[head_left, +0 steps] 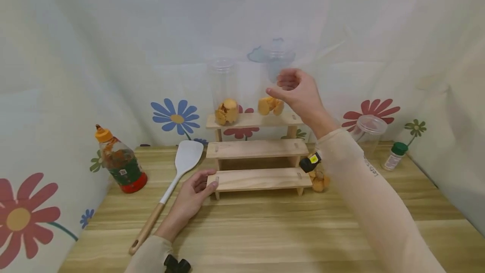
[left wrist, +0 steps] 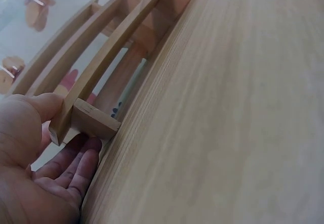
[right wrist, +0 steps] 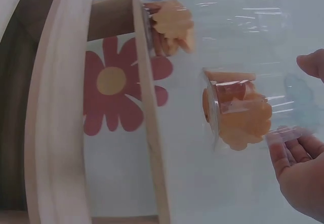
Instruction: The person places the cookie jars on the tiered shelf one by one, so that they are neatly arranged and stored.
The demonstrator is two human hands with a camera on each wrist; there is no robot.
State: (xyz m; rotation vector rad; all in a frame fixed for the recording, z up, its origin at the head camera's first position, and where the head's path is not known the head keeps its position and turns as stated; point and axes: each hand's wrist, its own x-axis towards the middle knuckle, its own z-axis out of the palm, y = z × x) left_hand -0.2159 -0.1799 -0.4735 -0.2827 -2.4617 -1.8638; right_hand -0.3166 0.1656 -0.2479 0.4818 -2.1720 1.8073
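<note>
My right hand [head_left: 299,94] holds a clear jar [right wrist: 243,105] with orange-yellow cookies in its bottom, thumb on one side and fingers on the other. In the right wrist view, a gap shows between the jar's base and the top board. My left hand [head_left: 193,193] grips the left end of the bottom board of a three-tier wooden shelf rack [head_left: 261,179], thumb over the board and fingers around its end [left wrist: 61,128]. On the top tier's left side, a similar clear jar [head_left: 226,111] of cookies stands upright.
A white spatula [head_left: 187,155] with a wooden handle lies left of the rack, and a sauce bottle [head_left: 125,165] stands beyond it. Another clear lidded jar [head_left: 371,124] is partly hidden behind my right forearm. A green-capped small bottle [head_left: 395,156] is at the far right.
</note>
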